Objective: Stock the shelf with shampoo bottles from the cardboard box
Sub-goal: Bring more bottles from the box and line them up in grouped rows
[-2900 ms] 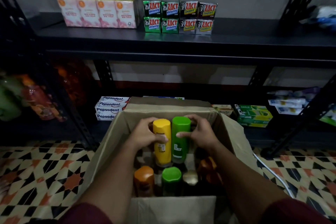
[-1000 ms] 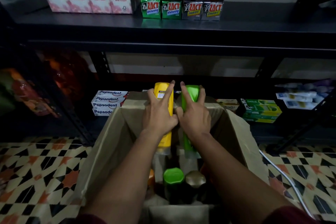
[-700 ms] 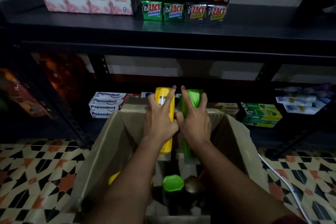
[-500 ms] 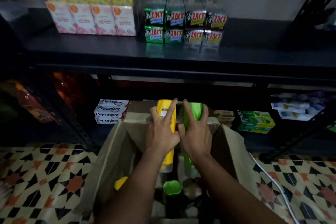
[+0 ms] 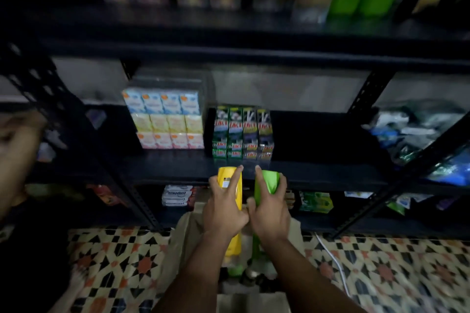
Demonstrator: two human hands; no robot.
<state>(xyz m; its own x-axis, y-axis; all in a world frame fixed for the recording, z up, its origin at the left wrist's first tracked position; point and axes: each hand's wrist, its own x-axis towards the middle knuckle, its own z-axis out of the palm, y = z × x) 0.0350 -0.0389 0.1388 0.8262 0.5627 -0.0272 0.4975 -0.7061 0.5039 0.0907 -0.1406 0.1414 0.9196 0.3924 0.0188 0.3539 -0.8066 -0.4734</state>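
Bottles up: my left hand [image 5: 223, 208] grips the yellow bottle [image 5: 230, 201], my right hand [image 5: 270, 211] the green bottle [image 5: 267, 184], fingers clamped mid-body; smooth, stiff plastic, probably slippery.

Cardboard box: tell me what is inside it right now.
In the cardboard box, one green bottle cap and a darker cap show. The forearms and the two lifted bottles cover the rest.

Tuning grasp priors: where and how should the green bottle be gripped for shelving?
Mid-body, as the right hand grips the green bottle now: fingers wrapped round its slim, upright body from the near side. That probably leaves the far end free to lead onto the top shelf.
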